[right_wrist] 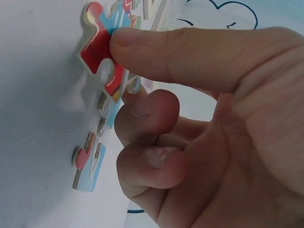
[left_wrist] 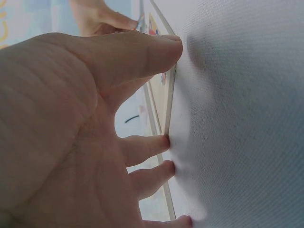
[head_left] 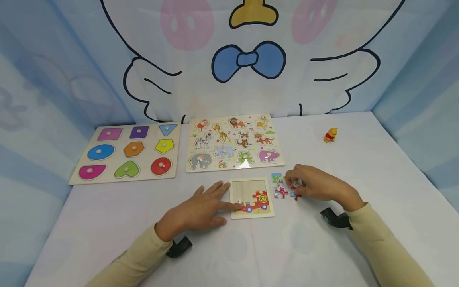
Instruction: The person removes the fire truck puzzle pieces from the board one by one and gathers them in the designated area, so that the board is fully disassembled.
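Observation:
A small wooden jigsaw tray (head_left: 270,211) lies on the table, partly filled with red vehicle pieces (head_left: 259,202). My left hand (head_left: 197,209) is spread at its left side. One finger reaches over the edge onto the pieces, while other fingertips touch the cloth in the left wrist view. Right of the tray, my right hand (head_left: 317,184) pinches a red and blue jigsaw piece (right_wrist: 97,52) between thumb and a mostly hidden index finger. Loose pieces lie beside it, among them a green and blue piece (head_left: 277,178) and a red and blue one (head_left: 280,193).
A shape puzzle board (head_left: 118,155) with knobbed pieces lies at the back left. Beside it is an animal puzzle board (head_left: 233,159). A small yellow bear figure (head_left: 330,135) in red stands at the back right. A printed curtain (head_left: 247,95) hangs behind the white tabletop (head_left: 279,255).

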Demonstrator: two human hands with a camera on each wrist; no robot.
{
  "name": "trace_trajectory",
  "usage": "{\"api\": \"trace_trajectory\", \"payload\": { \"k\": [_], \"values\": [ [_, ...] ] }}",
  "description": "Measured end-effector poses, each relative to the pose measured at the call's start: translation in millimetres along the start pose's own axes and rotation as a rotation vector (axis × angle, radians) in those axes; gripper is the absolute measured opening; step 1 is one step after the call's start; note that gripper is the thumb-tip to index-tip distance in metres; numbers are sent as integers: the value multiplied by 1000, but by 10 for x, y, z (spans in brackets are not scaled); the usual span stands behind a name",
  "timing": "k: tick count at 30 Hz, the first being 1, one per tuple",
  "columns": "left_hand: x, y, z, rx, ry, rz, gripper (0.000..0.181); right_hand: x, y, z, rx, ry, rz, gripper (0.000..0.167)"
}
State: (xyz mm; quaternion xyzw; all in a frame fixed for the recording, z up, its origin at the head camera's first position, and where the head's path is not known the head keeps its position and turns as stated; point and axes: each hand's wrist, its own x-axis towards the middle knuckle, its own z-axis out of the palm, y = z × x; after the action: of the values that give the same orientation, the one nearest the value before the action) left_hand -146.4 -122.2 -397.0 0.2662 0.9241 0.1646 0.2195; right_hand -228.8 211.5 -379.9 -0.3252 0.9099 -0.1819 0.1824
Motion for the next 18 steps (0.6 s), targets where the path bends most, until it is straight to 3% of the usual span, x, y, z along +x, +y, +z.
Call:
{"api": "trace_trajectory", "payload": {
  "k": [18],
  "values": [
    [8, 0, 9, 16, 6, 0, 53, 21, -17, 65, -65, 10, 22, 17]
  ]
}}
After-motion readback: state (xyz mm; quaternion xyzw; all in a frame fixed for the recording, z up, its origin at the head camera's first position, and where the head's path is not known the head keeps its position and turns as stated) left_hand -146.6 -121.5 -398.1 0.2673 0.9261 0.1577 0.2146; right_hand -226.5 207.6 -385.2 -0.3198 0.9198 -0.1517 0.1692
